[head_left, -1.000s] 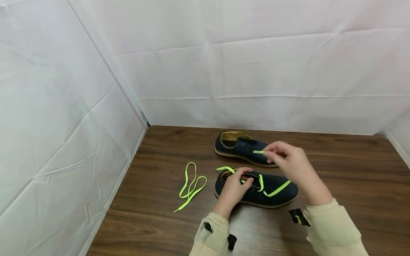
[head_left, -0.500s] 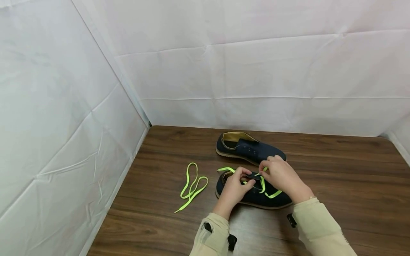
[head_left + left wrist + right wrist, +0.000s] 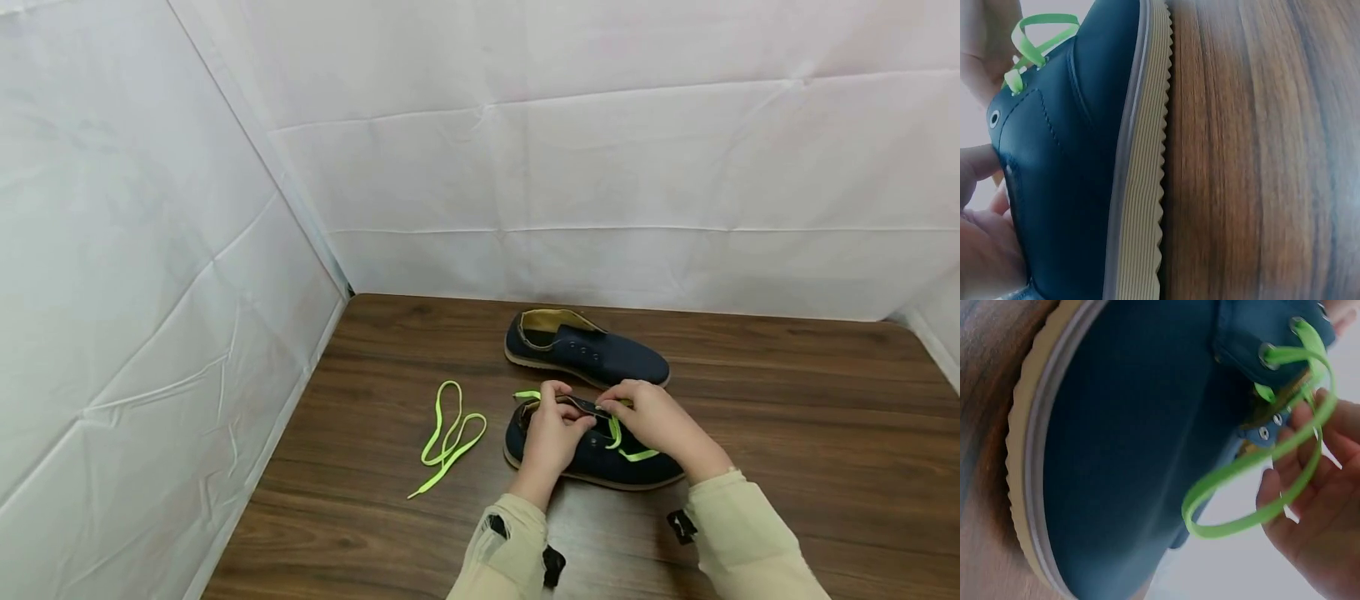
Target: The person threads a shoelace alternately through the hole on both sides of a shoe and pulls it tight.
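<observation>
shoe at lower centre (image 3: 622, 471) part-laced, left hand (image 3: 549, 442) curled, gripping it, right hand (image 3: 660, 421) seemingly pinching green lace (image 3: 615, 433); upper shoe (image 3: 626, 354) unlaced, spare lace (image 3: 446, 459) loose at lower left.

The place looks like a makeshift booth: creased white sheeting (image 3: 607, 167) surrounds a wood-grain tabletop (image 3: 810, 400).

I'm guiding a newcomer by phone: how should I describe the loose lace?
On the brown wooden table, find the nearer navy shoe. Left of it in the head view lies a looped, neon yellow-green lace. Unlike the matching lace, it is threaded through no shoe.
</observation>
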Demonstrator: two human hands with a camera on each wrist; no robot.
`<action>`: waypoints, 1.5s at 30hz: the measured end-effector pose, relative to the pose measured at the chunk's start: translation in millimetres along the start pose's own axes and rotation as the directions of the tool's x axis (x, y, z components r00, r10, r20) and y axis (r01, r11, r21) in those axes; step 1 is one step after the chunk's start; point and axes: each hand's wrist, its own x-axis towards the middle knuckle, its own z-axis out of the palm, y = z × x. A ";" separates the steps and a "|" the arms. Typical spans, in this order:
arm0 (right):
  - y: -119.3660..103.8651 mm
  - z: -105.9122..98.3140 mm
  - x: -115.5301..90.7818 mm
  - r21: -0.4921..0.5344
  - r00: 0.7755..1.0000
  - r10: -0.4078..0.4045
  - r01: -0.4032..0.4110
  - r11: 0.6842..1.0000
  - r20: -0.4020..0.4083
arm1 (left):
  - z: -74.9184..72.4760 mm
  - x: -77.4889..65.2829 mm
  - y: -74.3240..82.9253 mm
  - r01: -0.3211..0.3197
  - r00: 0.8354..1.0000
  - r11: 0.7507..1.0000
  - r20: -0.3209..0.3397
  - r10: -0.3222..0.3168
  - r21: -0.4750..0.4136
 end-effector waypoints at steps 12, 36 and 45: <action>18.1 -22.9 -36.5 0.679 0.975 -0.117 0.217 0.701 -0.191 | -6.2 0.3 -4.8 -0.033 0.999 0.986 0.022 0.037 -0.165; 28.2 22.9 -32.4 0.402 0.991 -0.107 0.131 0.906 -0.080 | -59.7 -5.5 4.5 -0.261 0.949 0.964 -0.192 0.248 -0.045; 26.0 34.7 -26.2 0.151 0.993 -0.077 0.090 0.984 -0.091 | -72.0 -1.9 -4.5 -0.262 0.938 0.930 -0.294 0.183 -0.257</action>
